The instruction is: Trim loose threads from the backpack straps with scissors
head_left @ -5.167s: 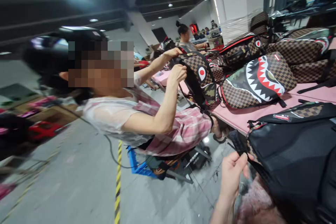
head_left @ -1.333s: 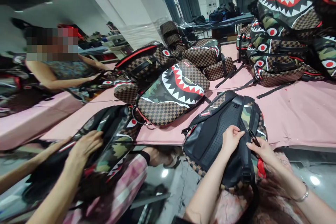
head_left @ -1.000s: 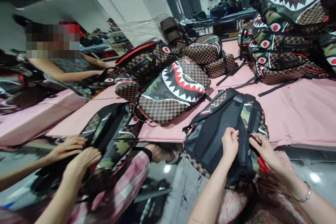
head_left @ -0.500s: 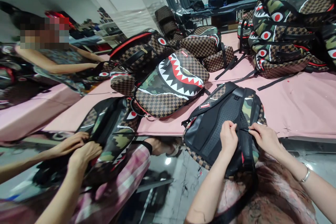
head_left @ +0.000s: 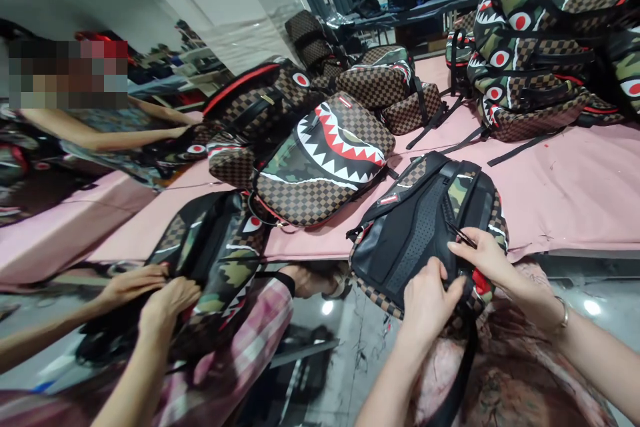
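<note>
A backpack (head_left: 410,240) with a black padded back panel, camouflage patches and brown checkered edges lies back side up, between my lap and the pink table's edge. My left hand (head_left: 430,293) is closed at the lower part of the panel, on a black shoulder strap (head_left: 469,340). Just above it, to the right, my right hand (head_left: 483,257) pinches a small dark pointed tool (head_left: 463,235), its tips over the strap area. A red piece (head_left: 481,281) shows beneath my right hand.
On the pink table (head_left: 560,193) a shark-mouth backpack (head_left: 325,160) lies beyond mine. More bags (head_left: 530,87) are piled at the right. At the left, a co-worker's hands (head_left: 170,300) work on another backpack (head_left: 220,260). Another person (head_left: 100,127) stands farther back.
My left hand has moved down the panel to the lower strap. My right hand has shifted slightly left, and its dark tool now points up and left. The red piece has come into view.
</note>
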Available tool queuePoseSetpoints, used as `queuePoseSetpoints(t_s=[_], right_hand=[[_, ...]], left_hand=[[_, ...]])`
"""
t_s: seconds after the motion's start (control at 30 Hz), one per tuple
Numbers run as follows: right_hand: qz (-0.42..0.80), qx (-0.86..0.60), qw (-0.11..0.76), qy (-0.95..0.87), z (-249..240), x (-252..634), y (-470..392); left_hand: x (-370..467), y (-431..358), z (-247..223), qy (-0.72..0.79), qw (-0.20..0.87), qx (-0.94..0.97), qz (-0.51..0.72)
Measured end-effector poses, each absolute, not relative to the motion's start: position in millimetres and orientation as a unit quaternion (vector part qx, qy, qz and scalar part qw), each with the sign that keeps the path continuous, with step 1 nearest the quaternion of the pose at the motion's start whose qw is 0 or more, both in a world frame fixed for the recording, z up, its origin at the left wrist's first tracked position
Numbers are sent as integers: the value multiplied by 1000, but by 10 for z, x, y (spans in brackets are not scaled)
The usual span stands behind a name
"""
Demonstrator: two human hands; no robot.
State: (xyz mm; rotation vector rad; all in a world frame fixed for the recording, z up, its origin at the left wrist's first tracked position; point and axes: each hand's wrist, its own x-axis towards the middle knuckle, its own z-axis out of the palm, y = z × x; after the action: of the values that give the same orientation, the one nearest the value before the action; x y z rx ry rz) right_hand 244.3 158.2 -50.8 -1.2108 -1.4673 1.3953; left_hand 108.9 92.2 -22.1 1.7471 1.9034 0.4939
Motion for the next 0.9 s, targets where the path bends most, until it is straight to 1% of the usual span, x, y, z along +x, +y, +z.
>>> queuePoseSetpoints(t_s=[0.07, 0.13, 0.23, 0.3, 0.33, 0.4, 0.47, 0.53, 0.6, 0.67, 0.73, 0.77, 0.8, 0.9], right_hand=[[569, -442, 396, -569, -461, 2345, 1648], [577, -428, 388, -577, -499, 2315, 1682], [519, -481, 340, -619, -639, 2325, 1640], [474, -505, 319, -648, -728, 2328, 1545], [465, -506, 315, -655, -764, 2324, 1484], [476, -504, 329, -641, -824, 2313, 1357], [507, -517, 369, -582, -871, 2311, 1252], [544, -521, 422, -505, -896, 2327, 1185], [590, -504, 448, -444, -894, 2360, 1154], [620, -489, 448, -419, -876, 2392, 1143], [616, -496, 452, -412, -864, 2405, 1140], [606, -505, 458, -409, -867, 2400, 1138], [596, -513, 465, -406, -877, 2387, 1134], [575, -524, 479, -407, -929, 2314, 1111]], left_hand=[[956, 966, -228, 705, 241, 634, 208], [797, 1009, -275, 709, 237, 625, 225], [668, 1041, -417, 717, 210, 614, 255], [693, 1069, -528, 712, 205, 589, 321], [734, 1094, -578, 706, 226, 560, 370], [850, 1166, -649, 670, 325, 456, 488], [992, 1250, -678, 591, 462, 304, 587], [1135, 1315, -675, 501, 559, 180, 636], [1255, 1341, -660, 457, 591, 133, 651], [1327, 1328, -651, 449, 597, 145, 649], [1335, 1284, -651, 469, 586, 188, 633], [1315, 1252, -651, 493, 557, 225, 630], [1282, 1214, -649, 526, 504, 274, 629], [1142, 1077, -618, 616, 252, 461, 587]])
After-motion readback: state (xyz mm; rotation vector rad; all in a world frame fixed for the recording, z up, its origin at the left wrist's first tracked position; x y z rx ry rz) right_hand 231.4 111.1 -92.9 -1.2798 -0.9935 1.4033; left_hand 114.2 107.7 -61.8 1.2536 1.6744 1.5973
